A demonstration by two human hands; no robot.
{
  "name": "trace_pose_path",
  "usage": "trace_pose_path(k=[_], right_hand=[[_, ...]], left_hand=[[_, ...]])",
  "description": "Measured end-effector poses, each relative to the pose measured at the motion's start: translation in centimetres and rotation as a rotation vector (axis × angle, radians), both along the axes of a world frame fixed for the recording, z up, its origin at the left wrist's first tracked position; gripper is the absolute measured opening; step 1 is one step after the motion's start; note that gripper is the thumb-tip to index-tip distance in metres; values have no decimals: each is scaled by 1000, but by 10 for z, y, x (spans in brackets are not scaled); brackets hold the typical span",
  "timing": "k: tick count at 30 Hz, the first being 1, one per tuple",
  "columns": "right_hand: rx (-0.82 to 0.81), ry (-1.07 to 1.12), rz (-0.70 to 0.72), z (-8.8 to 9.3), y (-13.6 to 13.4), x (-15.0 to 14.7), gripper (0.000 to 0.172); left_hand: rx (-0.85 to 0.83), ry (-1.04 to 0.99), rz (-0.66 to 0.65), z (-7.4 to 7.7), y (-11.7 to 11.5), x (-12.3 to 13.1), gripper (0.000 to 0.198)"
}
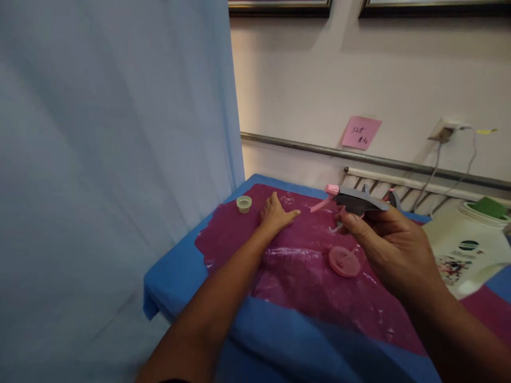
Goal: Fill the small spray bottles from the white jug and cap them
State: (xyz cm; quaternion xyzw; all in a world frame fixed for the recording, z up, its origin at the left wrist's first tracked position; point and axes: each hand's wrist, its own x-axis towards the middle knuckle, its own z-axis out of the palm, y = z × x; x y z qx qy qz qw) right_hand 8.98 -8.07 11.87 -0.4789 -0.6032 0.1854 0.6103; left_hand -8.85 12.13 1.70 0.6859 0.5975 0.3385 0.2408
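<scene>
My right hand (393, 242) grips a trigger spray head (355, 199) with a pink nozzle and a grey and black body, raised above the table. My left hand (275, 215) reaches to the far part of the purple plastic sheet (227, 239), its thumb spread away from the fingers. Just beyond it stands a clear, see-through item (287, 199), too faint to name. A small pale green cup (244, 204) is to the left of that hand. Below the spray head lies a round pink translucent lid-like piece (344, 261).
A white plastic jug (467, 255) with something green (489, 206) at its mouth stands at the right. Blue cloth (175, 276) covers the table under the sheet. A blue curtain (120, 133) hangs at the left. A pipe (295, 146) and a socket with cords (445, 130) are on the wall.
</scene>
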Motion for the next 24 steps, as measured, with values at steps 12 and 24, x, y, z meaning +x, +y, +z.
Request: trace_pose_path(k=[12, 24], right_hand=[[108, 323, 40, 6, 30, -17, 33], [108, 291, 70, 5, 11, -19, 25]], left_hand=[[163, -49, -394, 1, -79, -22, 75], [194, -19, -359, -27, -100, -27, 82]])
